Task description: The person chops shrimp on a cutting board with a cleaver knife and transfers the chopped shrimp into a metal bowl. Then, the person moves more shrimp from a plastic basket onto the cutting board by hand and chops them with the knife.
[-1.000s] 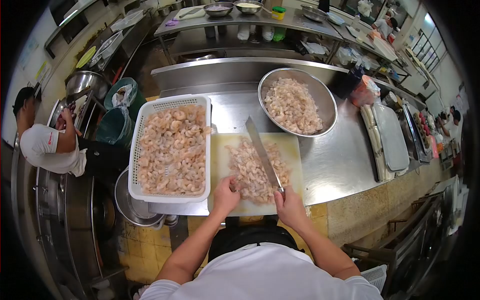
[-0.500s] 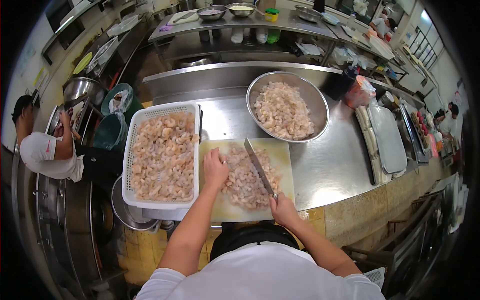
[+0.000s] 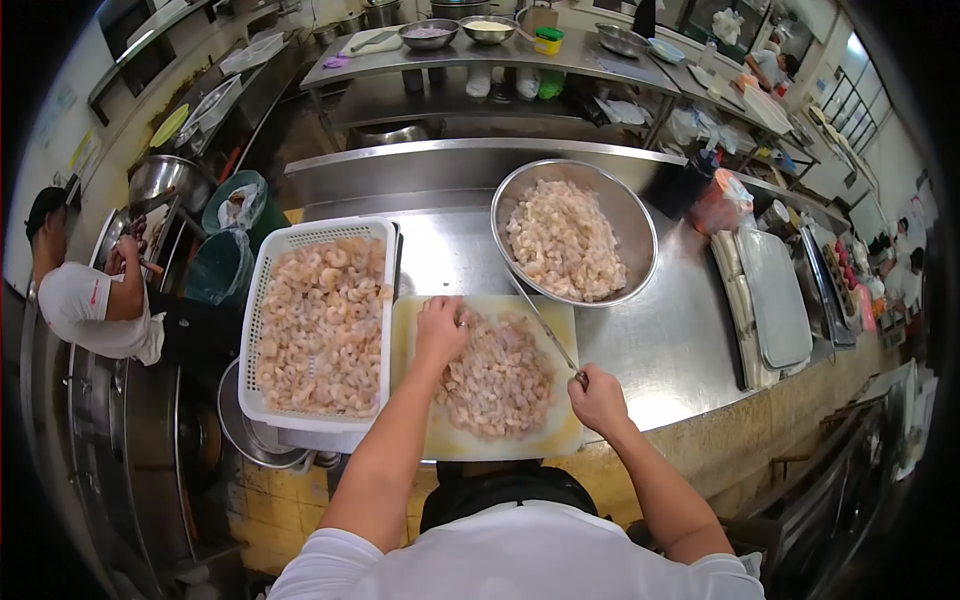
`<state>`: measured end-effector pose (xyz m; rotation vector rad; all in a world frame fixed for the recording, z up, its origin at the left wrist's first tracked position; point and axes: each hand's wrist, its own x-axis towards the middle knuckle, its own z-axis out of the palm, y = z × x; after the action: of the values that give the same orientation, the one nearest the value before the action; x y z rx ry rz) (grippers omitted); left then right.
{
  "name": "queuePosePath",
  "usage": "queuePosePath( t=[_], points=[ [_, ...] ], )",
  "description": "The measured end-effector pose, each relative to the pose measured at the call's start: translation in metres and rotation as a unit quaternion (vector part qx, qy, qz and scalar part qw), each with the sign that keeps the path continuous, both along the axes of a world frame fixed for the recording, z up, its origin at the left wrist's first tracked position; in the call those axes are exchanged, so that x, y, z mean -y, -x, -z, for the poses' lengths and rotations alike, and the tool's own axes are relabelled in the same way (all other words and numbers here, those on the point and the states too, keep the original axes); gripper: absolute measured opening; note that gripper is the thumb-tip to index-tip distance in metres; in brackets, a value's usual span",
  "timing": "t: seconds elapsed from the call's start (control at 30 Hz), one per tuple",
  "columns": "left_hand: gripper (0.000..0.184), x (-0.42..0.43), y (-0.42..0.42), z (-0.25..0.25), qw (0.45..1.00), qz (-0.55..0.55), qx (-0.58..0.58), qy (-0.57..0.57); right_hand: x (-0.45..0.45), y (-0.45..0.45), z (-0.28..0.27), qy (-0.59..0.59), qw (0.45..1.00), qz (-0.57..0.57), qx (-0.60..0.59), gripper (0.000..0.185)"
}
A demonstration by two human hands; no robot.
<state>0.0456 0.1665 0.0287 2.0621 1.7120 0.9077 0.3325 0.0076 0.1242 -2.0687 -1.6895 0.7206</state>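
Observation:
A pile of peeled shrimp lies on the white cutting board. My left hand rests at the pile's upper left edge, fingers extended and touching the board or the shrimp there. In my right hand is the handle of a knife; its blade slants up and left along the pile's right side, the tip near the steel bowl. That bowl holds chopped shrimp pieces. Left of the board, a white perforated basket is filled with whole peeled shrimp.
The steel table has a raised back edge. Trays, a dark bottle and an orange-and-white bag stand at right. Below the basket is a metal pot. A co-worker works at far left.
The knife has moved right, off the shrimp to the pile's right side, its blade turned more edge-on. My left hand has shifted slightly over the pile's upper left. The view has tilted a little.

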Motion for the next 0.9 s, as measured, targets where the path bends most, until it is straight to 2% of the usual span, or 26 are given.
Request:
queuePosePath(
  t=[0.07,0.17,0.23,0.3,0.37,0.47,0.57,0.67,0.8,0.9],
  points=[
    [0.027,-0.002,-0.002,0.002,0.999,0.023,-0.002,0.035,-0.009,-0.003,0.007,0.031,0.998,-0.001,0.063,0.031],
    [0.022,0.015,0.0,0.01,0.996,0.051,0.022,0.073,-0.008,-0.002,0.017,0.035,0.988,-0.082,0.125,0.035],
    [0.018,0.038,0.004,0.001,0.993,0.071,0.04,0.083,0.005,0.005,0.013,0.059,0.984,-0.113,0.124,0.033],
    [0.016,0.074,0.012,0.002,0.99,0.076,0.116,0.002,0.017,0.007,0.008,0.074,0.981,-0.136,0.121,0.031],
    [0.015,0.113,0.024,0.01,0.986,0.024,0.165,-0.02,0.026,0.001,0.003,0.088,0.978,-0.152,0.116,0.03],
    [0.015,0.151,0.039,-0.006,0.985,-0.06,0.161,-0.023,0.01,-0.003,-0.019,0.089,0.976,-0.153,0.128,0.027],
    [0.016,0.156,0.047,0.002,0.985,-0.083,0.152,-0.026,-0.035,0.005,-0.01,0.026,0.982,-0.136,0.126,0.026],
    [0.021,0.142,0.05,-0.004,0.984,-0.095,0.144,-0.033,-0.059,0.013,0.02,0.028,0.968,-0.176,0.176,0.025],
    [0.03,0.123,0.054,0.016,0.976,-0.108,0.187,-0.036,-0.011,0.015,0.019,0.031,0.948,-0.257,0.182,0.025],
    [0.037,0.112,0.057,0.018,0.984,-0.071,0.157,-0.037,0.011,0.009,-0.008,-0.004,0.963,-0.236,0.128,0.026]
  ],
)
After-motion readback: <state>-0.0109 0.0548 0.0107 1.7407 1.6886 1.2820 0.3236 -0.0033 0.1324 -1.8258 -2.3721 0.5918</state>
